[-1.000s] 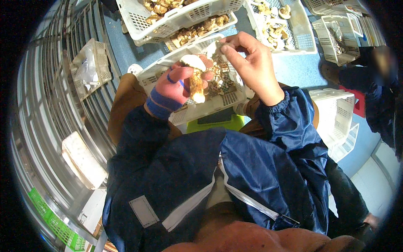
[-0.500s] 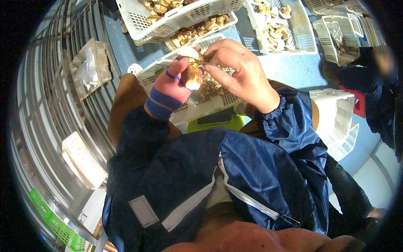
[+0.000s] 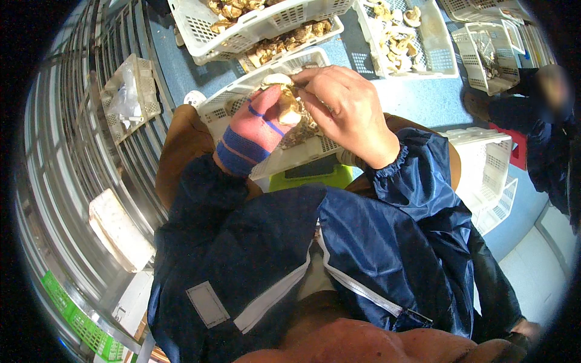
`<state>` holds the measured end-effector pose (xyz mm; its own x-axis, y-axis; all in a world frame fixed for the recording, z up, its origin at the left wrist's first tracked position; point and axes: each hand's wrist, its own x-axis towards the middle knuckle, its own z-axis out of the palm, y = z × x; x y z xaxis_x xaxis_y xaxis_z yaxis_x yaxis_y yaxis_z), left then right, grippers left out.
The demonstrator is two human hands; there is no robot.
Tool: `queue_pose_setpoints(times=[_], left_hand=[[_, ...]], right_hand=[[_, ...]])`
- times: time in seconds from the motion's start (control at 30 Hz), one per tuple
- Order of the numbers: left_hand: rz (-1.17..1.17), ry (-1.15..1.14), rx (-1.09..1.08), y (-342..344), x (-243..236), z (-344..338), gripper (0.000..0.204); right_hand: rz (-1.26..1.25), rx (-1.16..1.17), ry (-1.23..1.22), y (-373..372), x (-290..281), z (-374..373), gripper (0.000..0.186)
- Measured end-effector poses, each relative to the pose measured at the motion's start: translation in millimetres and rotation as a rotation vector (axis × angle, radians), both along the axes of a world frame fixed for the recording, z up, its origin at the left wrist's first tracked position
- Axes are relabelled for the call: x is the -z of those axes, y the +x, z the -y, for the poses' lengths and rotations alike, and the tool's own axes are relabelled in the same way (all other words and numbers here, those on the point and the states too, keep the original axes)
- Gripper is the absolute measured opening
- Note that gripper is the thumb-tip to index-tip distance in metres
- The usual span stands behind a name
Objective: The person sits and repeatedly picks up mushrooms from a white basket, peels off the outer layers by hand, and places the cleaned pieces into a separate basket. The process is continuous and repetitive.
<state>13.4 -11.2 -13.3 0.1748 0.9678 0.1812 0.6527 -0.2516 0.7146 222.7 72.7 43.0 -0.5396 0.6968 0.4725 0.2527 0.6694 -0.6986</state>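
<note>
My left hand [image 3: 254, 130], in a pink and blue striped knitted glove, is closed around a mushroom [image 3: 289, 109] with a pale cap and a brownish stem. My right hand [image 3: 348, 115] is bare and held close against the mushroom's right side. Its thumb and fingers are pinched together; whatever they grip is hidden behind them. Both hands hover over a white perforated crate [image 3: 302, 156] with small brown and pale scraps in its bottom.
Ahead stand stacked white crates [image 3: 260, 37] of brown mushrooms. To their right is a crate [image 3: 438, 43] of paler pieces. Metal racking [image 3: 60, 175] runs along the left. More white crates [image 3: 484, 160] and another person [image 3: 514, 115] are at the right; a dark sleeve [image 3: 496, 290] shows lower right.
My left hand has tilted the mushroom and moved slightly right. My right hand has turned more over it, and the thin dark item seen at its fingertips before is now hidden.
</note>
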Motion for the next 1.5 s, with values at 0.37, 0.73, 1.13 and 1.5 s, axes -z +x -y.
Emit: queue_pose_setpoints(times=[0.37, 0.73, 1.13, 1.5], left_hand=[[1.343, -0.788, -0.352, -12.2, 20.3, -7.9, 0.040], [0.299, -0.154, 0.066, 0.5, -23.4, -16.6, 0.038], [0.276, -0.205, 0.075, -11.8, -10.1, -11.4, 0.043], [1.450, -0.887, 0.143, -14.9, -27.0, -23.4, 0.051]], right_hand=[[-0.042, -0.064, -0.302, 7.7, -3.8, -1.2, 0.009], [-0.089, -0.132, -0.134, 6.1, -1.5, -5.0, 0.009], [-0.196, -0.080, -0.343, 3.3, 4.6, -3.4, 0.012], [-0.049, 0.116, -0.357, 18.4, 8.5, -16.2, 0.017]])
